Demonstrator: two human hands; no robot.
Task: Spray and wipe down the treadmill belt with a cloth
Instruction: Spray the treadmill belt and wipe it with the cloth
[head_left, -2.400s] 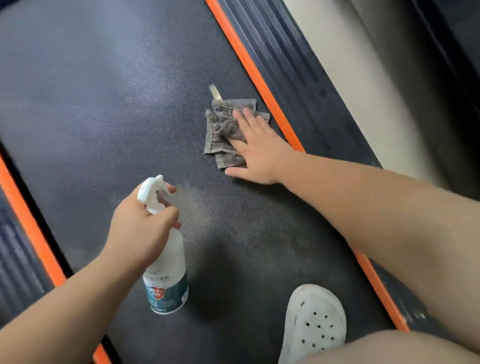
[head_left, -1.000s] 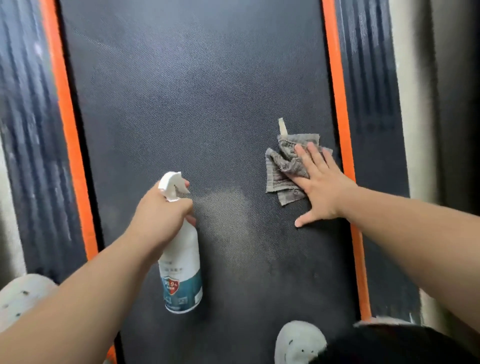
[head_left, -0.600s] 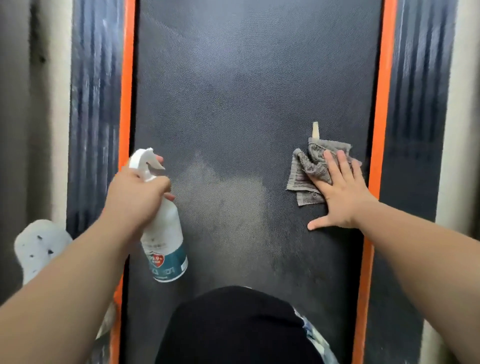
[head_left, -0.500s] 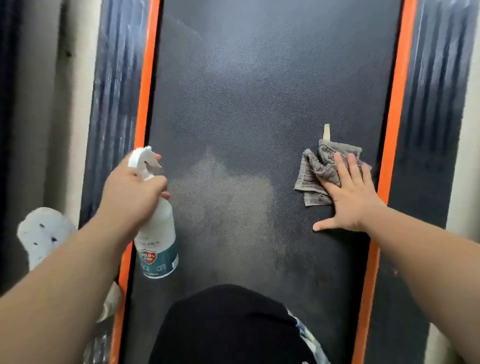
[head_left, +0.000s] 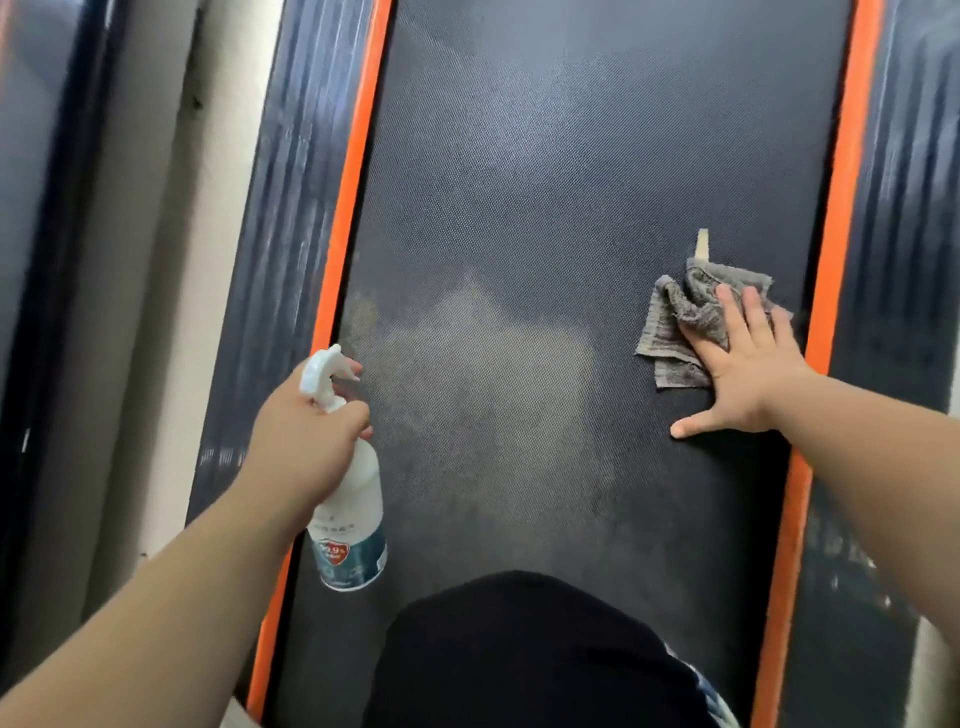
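While your left hand grips the spray bottle over the belt's left edge and your right hand presses the grey cloth flat near the right edge, fingers spread, mist evenly before wiping across.

We see a pale beige floor running along the left, bordered at the far left by a dark glossy surface catching soft light.
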